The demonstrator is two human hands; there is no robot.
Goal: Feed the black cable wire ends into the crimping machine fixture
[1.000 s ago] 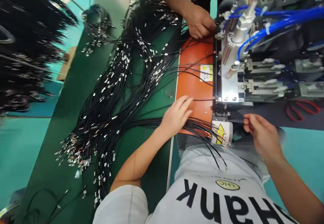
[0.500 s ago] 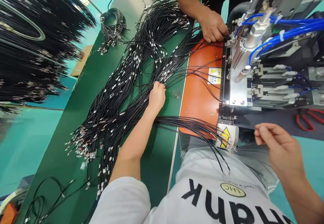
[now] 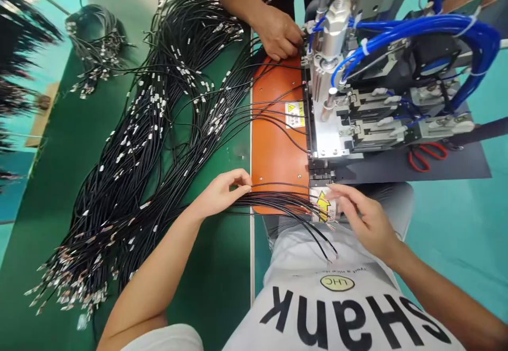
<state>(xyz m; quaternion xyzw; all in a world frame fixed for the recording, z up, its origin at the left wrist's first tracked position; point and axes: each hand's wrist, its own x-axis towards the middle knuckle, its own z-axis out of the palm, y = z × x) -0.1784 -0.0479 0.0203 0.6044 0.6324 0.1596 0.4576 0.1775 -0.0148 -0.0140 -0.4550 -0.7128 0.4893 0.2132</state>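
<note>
My left hand [image 3: 222, 193] is closed in a pinch, thumb against forefinger, on a black cable [image 3: 280, 184] at the front edge of the green table. Just below it, a bundle of black cables [image 3: 273, 198] runs over the orange plate [image 3: 273, 152], its stripped ends hanging toward my lap. My right hand [image 3: 363, 218] is near those ends, by the yellow arrow label [image 3: 323, 205]. Its fingers are stretched out, thumb apart, and I see nothing held in them. Several other cables lead across the plate into the clamping machine [image 3: 327, 123].
A co-worker's hand [image 3: 280, 33] is at the machine's far end. A large pile of black cables [image 3: 135, 144] with white tags covers the green table [image 3: 222, 287]. A coiled grey bundle [image 3: 95, 38] lies farther back. Red-handled scissors [image 3: 426, 155] lie right of the machine, under blue air hoses [image 3: 420, 25].
My left hand has come from the cable pile toward the bundle at the plate's near edge. My right hand has moved left to the cable ends. The view has shifted right.
</note>
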